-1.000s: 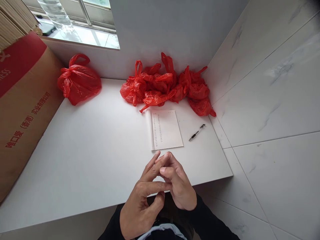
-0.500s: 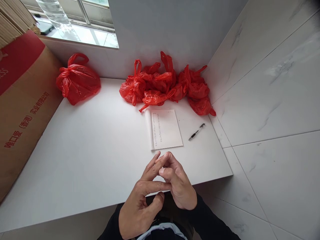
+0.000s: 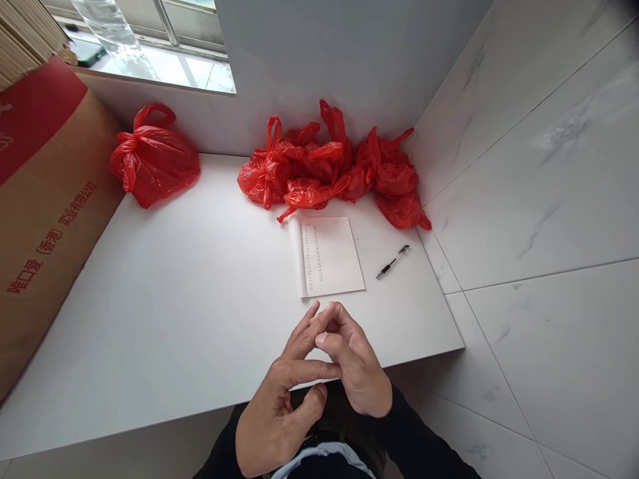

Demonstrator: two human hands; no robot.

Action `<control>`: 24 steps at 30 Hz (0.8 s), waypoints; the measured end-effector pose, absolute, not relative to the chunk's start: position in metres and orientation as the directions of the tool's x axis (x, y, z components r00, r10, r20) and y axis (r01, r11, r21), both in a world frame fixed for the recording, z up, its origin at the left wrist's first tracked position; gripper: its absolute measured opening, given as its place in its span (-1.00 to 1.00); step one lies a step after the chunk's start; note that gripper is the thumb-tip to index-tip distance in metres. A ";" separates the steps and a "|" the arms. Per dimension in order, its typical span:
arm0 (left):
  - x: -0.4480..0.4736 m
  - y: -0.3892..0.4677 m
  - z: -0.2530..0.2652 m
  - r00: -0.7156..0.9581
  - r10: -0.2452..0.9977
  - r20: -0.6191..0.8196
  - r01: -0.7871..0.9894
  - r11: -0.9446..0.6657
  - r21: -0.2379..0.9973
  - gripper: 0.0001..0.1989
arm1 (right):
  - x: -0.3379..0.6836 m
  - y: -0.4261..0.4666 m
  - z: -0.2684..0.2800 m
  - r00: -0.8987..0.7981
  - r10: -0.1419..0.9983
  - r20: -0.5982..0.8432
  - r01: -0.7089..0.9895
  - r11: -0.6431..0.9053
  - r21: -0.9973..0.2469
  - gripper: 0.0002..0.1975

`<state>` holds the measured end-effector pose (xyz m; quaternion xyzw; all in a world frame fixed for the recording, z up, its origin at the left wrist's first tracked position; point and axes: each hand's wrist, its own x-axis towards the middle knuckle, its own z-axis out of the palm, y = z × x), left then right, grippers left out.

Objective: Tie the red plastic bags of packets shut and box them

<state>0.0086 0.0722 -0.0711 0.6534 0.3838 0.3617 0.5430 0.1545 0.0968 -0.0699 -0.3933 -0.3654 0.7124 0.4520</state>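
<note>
Both hands meet over the front edge of the white table (image 3: pixel 200 319). My left hand (image 3: pixel 279 406) has its fingers stretched and apart, holding nothing. Curled fingers and the thumb of my right hand (image 3: pixel 362 372) close around a finger of the left. Just beyond the fingertips lies an open notebook (image 3: pixel 339 259) with columns of small handwriting on its page. To its right a black-and-clear pen (image 3: pixel 393 262) rests at a slant on the table.
Several knotted red plastic bags (image 3: pixel 319 159) are heaped against the wall. A separate red bag (image 3: pixel 160 159) sits near a large cardboard box (image 3: pixel 54 199) on the left. On the window sill stands a clear plastic bottle (image 3: pixel 110 30). Marble-patterned tiles (image 3: pixel 539 219) border the right side.
The hands keep nearly the same clasp, with only a very slight shift. The view has tipped a little; nothing on the table has moved.
</note>
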 end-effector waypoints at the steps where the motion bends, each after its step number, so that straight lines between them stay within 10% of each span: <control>1: 0.008 0.072 -0.071 0.444 0.894 0.053 0.117 -0.116 0.986 -0.33 | 0.154 0.097 -0.071 -0.266 0.936 -0.230 -0.335 -0.313 -0.889 -0.96; 24: 0.008 0.070 -0.070 0.464 0.883 0.078 0.110 -0.145 0.983 -0.35 | 0.159 0.097 -0.069 -0.280 0.939 -0.199 -0.241 -0.269 -0.932 -0.93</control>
